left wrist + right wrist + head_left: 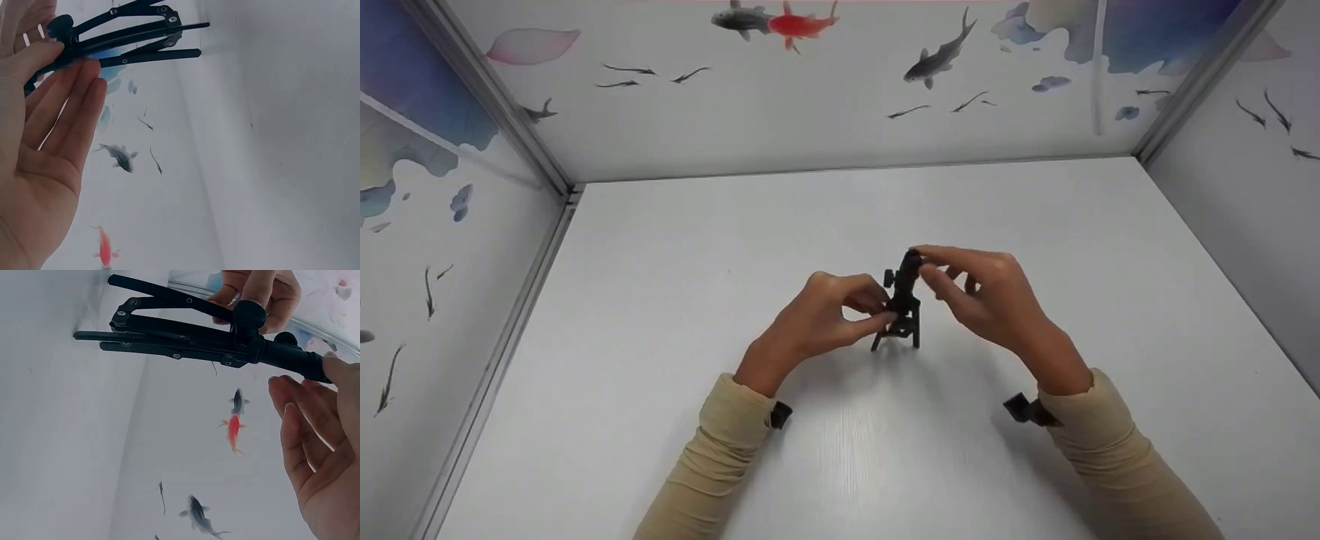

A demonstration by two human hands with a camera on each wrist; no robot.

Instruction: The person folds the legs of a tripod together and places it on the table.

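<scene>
Gripping the black tripod (905,289), upright on the white bench (660,300), legs close together. Left hand (821,313) pinches its middle just beside a knob (60,27); right hand (996,300) pinches the top end. Fish-print wall panel (810,112) behind.

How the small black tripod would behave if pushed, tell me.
The black tripod would probably tip rather than roll, since its legs sit close together beneath a long post. They look stiff, though the visible hinges might let them fold.
</scene>
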